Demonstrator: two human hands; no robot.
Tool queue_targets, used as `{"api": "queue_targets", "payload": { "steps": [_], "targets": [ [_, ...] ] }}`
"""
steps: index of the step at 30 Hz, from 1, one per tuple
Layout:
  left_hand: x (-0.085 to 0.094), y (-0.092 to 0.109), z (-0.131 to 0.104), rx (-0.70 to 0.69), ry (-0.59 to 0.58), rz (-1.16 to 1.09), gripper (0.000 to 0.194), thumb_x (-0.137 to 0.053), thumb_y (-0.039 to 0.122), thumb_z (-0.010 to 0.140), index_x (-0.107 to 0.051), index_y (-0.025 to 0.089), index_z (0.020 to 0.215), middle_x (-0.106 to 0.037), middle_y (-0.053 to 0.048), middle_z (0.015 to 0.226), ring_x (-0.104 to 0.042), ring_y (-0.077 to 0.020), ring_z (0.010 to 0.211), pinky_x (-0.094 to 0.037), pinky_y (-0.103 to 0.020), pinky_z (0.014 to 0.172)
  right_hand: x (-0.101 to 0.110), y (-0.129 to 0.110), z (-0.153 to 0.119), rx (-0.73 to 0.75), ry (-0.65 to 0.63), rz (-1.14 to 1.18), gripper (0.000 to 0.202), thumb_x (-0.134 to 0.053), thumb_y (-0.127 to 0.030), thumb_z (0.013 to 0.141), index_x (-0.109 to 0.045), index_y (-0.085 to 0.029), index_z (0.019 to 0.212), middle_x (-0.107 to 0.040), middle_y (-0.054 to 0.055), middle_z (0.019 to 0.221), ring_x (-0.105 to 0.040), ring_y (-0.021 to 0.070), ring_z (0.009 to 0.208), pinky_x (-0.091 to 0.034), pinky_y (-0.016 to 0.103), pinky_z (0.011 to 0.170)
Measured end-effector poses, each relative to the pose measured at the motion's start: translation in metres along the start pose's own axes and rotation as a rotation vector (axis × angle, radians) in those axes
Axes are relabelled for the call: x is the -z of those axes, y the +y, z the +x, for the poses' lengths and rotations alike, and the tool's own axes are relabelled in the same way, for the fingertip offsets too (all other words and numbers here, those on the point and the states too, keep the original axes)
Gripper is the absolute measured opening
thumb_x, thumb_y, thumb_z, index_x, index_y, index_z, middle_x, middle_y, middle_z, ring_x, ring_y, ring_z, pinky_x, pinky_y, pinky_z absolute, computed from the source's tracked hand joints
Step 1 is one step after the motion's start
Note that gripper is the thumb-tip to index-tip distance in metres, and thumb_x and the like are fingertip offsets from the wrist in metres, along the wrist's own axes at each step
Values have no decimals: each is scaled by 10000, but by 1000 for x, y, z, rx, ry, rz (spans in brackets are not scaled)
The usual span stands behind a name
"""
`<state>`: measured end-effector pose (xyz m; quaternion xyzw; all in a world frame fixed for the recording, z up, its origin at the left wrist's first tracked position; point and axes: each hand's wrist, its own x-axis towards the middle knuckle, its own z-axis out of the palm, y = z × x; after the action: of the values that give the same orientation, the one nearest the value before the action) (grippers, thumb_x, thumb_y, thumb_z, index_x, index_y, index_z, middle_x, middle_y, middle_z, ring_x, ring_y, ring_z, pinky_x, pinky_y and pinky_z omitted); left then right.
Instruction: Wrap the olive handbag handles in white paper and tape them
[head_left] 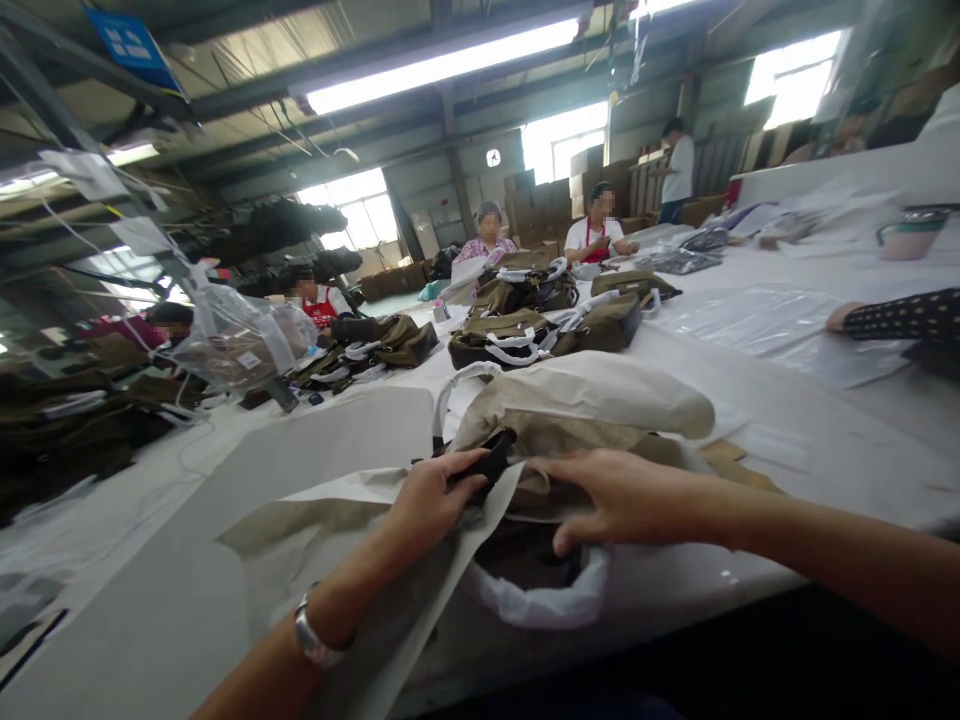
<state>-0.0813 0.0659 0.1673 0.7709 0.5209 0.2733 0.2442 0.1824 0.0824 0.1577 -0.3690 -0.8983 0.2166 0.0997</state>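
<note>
An olive-brown handbag (525, 545) lies before me at the table's near edge, with a white-wrapped handle (540, 600) looping toward me. Pale wrapping sheets (592, 385) cover much of it and spread to both sides. My left hand (439, 490), a silver watch on its wrist, is closed with thumb and fingers on a black strap-like piece (495, 455) at the bag's upper side. On the bag's right, my right hand (600, 490) grips the edge of its opening, thumb low and fingertips partly hidden by the fabric and sheet.
More olive bags with white-wrapped handles (502, 335) are piled farther up the table. Clear plastic bags (772, 320) lie at right, touched by another person's hand (840, 317). A pink cup (911, 238) stands far right. A metal post (176, 270) rises at left. Several people sit beyond.
</note>
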Motion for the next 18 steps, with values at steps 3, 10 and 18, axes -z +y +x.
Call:
{"api": "queue_targets", "payload": {
  "steps": [3,10,18],
  "targets": [
    [-2,-3,1,-18,4,-11,377,-624,249,893,-728,214,1253,-757,-29,1221,-713,-258,1123,-539,-373,1019,-5,-10,4,25,-7,-160,479,-767,-362,804,-692,-171,1237,-750,159,1107,-713,352,1019,-558,408,872],
    [1,-15,3,-90,-16,12,354,-559,186,875,-768,177,1160,-762,-65,1208,-712,-261,1094,-528,-348,971,18,-4,-15,430,477,-188,345,-503,-43,869,-726,-179,1095,-766,84,983,-728,212,907,-559,302,839],
    [-5,-18,1,-169,-262,-85,197,-651,94,719,-810,166,810,-789,-56,863,-710,-244,794,-503,-300,738,57,-8,20,190,858,-95,291,-573,-131,881,-724,-221,1113,-773,27,1059,-729,212,938,-553,295,858]
  ]
}}
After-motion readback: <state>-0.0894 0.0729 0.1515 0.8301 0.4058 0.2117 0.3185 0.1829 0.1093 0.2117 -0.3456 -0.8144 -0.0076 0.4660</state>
